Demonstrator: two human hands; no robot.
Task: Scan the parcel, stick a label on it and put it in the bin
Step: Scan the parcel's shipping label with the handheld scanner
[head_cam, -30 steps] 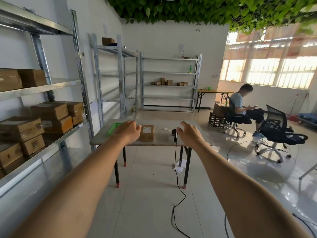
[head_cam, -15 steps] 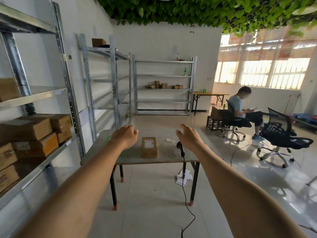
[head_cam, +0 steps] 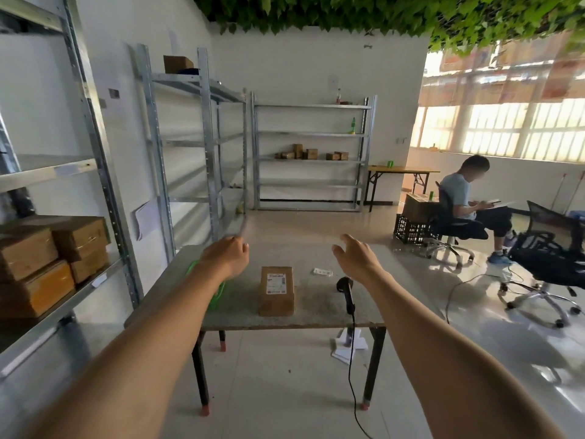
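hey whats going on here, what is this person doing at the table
A person has both bare arms stretched out over a small table. The left hand and right hand hover above it, holding nothing. A cardboard parcel lies flat between them, untouched, with a printed sticker on top. A corded scanner lies below the right wrist, with a small white label beyond it. A green container, mostly hidden by the left arm, sits at the left.

Table (head_cam: pixel 316 319): parcel (head_cam: pixel 277 290) at centre; scanner (head_cam: pixel 347 291) to its right, near the front edge; label (head_cam: pixel 323 272) farther back, between the two; bin (head_cam: pixel 219 293) at left. Shelves (head_cam: pixel 47 173) left of table.
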